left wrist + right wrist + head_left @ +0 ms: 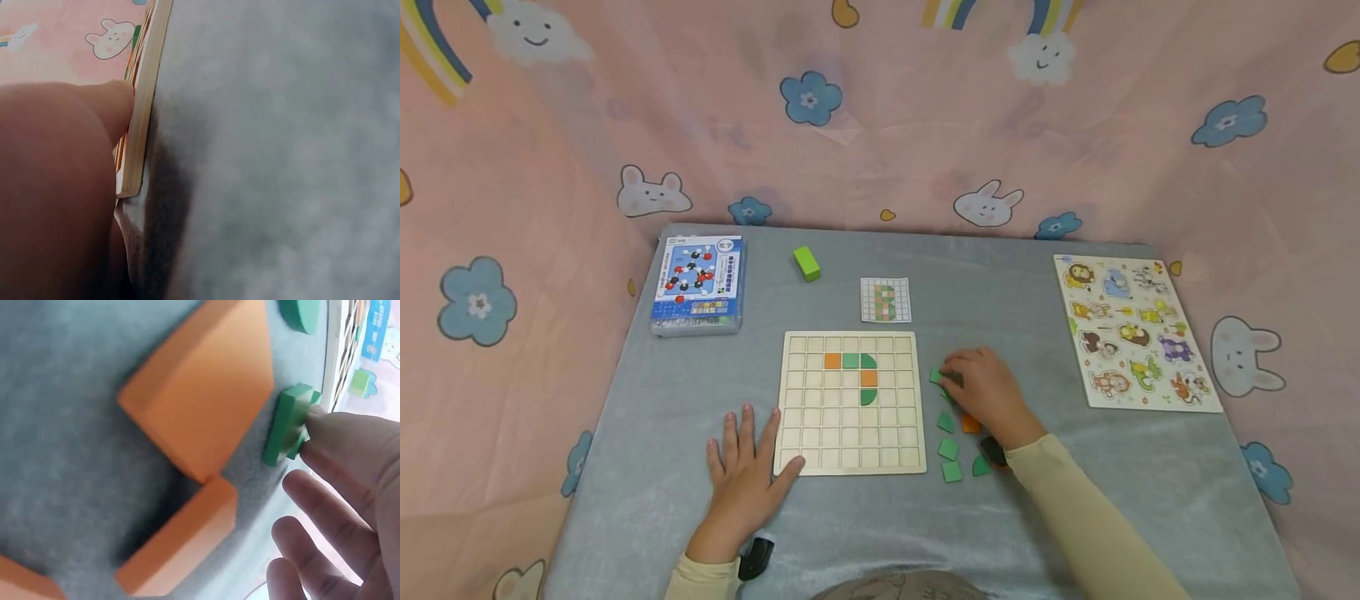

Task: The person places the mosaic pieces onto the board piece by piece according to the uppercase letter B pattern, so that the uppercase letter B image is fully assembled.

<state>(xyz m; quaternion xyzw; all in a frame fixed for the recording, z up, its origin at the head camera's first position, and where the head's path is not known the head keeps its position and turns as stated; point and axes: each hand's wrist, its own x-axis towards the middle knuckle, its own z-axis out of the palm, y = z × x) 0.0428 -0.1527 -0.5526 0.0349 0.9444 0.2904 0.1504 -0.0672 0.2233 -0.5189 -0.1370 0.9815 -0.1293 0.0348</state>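
Note:
A pale wooden grid board (pixel 831 433) lies on the table, with two orange squares, one green square and two round-edged green tiles set near its top. My left hand (pixel 741 479) rests flat with spread fingers at its lower left corner, the thumb over the edge. In the left wrist view that thumb (pixel 115 106) lies against the board's rim (pixel 147 100). Right of the board, my right hand (pixel 985 396) reaches over loose tiles. Its thumb and index finger pinch a green tile (pixel 287 425) in the right wrist view; the other fingers are loosely bent.
Below my right hand lie several green tiles (pixel 948 449) and an orange tile (pixel 971 424). A small printed pattern card (pixel 885 300) lies behind the board, a green block (pixel 807 263) to its left. A boxed molecule set (pixel 697 287) and an animal puzzle board (pixel 1138 333) flank them.

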